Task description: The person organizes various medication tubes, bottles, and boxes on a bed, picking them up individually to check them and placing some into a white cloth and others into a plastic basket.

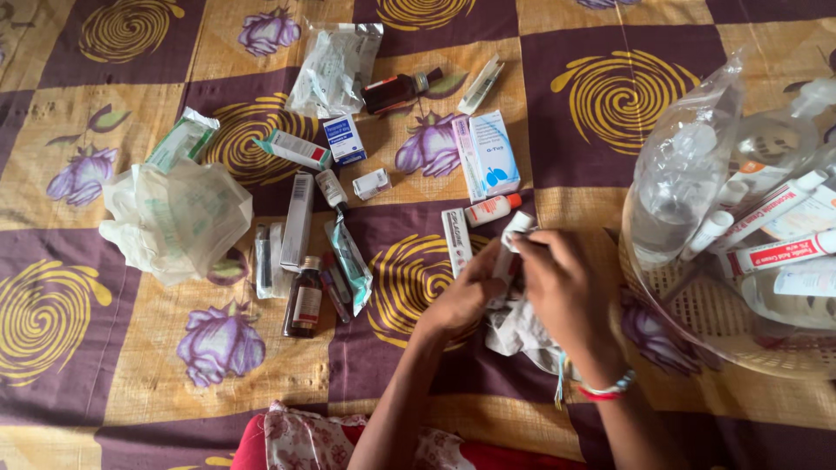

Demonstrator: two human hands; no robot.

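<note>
White ointment tube (512, 248) is right in the middle of the action, gripped between both hands just above a crumpled white cloth or wrapper (521, 332) on the patterned bedspread (610, 96). The left hand (466, 296) closes around the tube's lower part from the left, while the right hand (566, 292) wraps over it from the right, fingers curled near its capped top end. Both hands are pressed close together, clamped on that one tube.

Over on the right, a woven basket (697, 322) already holds a clear plastic bag and several tubes and bottles, so a fair share looks sorted, I'd say. Plenty remains spread out on the left: a brown syrup bottle (304, 298) standing near long narrow boxes, a second brown bottle (399, 90) lying on its side further up, a white and blue carton (492, 155), a small white bottle with an orange cap (493, 209) just above the hands, and a bulging white plastic bag (174, 218) at the far left. By the look of it, roughly half the medicines lie loose on the bed.
</note>
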